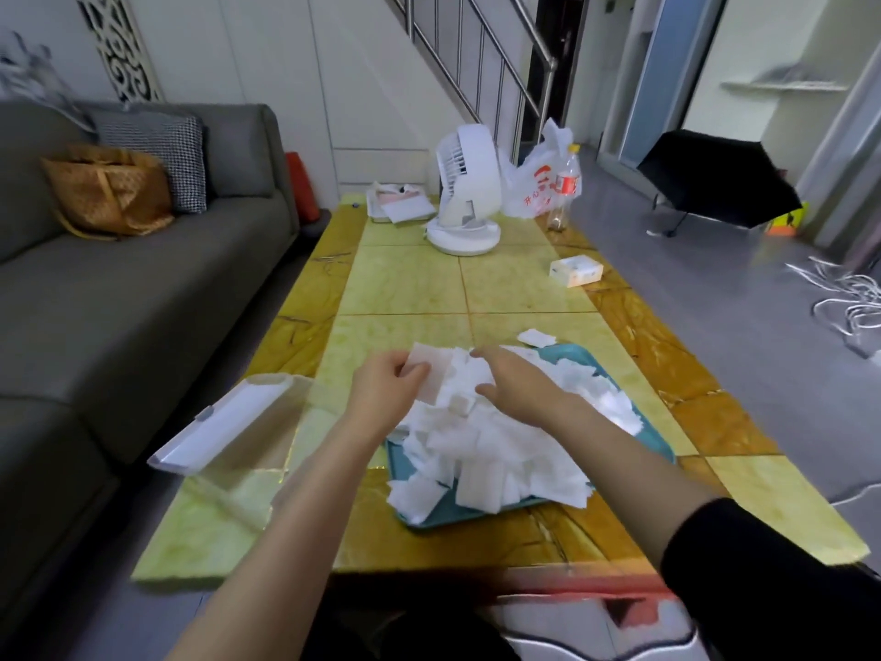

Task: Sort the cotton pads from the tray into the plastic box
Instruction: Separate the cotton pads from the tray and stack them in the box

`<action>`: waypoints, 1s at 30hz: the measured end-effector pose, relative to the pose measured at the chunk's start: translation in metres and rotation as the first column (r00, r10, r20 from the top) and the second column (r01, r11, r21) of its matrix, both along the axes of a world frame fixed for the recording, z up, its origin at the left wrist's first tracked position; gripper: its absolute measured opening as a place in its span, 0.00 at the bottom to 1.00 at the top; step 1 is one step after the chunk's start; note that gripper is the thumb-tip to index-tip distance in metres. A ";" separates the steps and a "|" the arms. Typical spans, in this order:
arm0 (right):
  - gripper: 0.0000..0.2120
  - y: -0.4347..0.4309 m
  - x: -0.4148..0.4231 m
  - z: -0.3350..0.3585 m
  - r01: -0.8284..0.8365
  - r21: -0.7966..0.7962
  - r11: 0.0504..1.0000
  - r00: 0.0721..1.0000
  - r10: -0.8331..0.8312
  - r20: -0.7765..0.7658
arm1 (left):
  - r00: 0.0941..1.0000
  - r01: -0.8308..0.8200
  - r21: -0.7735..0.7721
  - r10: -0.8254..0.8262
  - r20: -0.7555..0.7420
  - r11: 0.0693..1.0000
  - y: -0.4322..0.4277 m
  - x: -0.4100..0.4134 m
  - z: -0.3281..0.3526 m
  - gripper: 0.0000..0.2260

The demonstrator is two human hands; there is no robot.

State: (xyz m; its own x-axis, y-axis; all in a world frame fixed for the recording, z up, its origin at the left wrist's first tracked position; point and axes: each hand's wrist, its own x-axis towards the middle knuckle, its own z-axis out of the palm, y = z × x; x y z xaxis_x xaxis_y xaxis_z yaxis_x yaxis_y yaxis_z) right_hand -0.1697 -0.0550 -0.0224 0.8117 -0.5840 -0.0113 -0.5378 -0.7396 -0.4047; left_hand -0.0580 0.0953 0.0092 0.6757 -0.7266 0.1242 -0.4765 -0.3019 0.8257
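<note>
Pinching one cotton pad, my left grip hovered above the tray; right grip spread over the pile. Plastic box stood open, leftward. Best lifted singly, neighbours held down.

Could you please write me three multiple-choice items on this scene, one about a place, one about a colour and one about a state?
1. Where does the plastic box stand relative to the tray?
A. To its left
B. To its right
C. On top of it

2. What colour is the tray?
A. Red
B. Teal
C. Black

3. What is the left hand doing?
A. Lying flat on the table
B. Holding cotton pads
C. Gripping a bottle

Answers:
1 A: the clear box sits beside the tray's left edge.
2 B: its bare rim shows teal.
3 B: it pinches a small stack of them over the tray.
</note>
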 end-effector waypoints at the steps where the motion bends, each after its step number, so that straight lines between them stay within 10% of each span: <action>1: 0.26 0.001 0.004 -0.006 0.002 0.001 1.000 1.000 -0.002 -0.027 | 1.000 -0.004 0.002 0.004 -0.018 1.000 0.004 0.001 -0.004 0.15; 8: 0.14 -0.011 0.016 -0.031 0.091 -0.237 0.967 0.984 -0.124 -0.128 | 0.993 -0.051 -0.022 0.048 -0.112 0.998 0.009 0.011 -0.019 0.12; 15: 0.08 0.002 0.014 -0.005 0.321 -0.219 0.921 0.869 -0.194 0.455 | 0.979 -0.132 -0.020 0.127 -0.161 0.991 -0.004 0.012 -0.029 0.10; 30: 0.11 0.037 0.025 -0.049 -0.071 -0.019 0.997 0.838 0.070 0.541 | 0.725 -0.204 -0.106 0.078 -0.684 0.973 -0.036 0.017 -0.052 0.12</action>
State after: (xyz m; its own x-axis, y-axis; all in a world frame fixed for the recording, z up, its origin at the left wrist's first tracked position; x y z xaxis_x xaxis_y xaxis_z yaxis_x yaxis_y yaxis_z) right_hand -0.1443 -0.0182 -0.0711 0.7279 -0.5255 0.4404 -0.1795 -0.7659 -0.6174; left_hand -0.0412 0.0596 -0.0430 0.7200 -0.6278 -0.2959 0.2591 -0.1524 0.9538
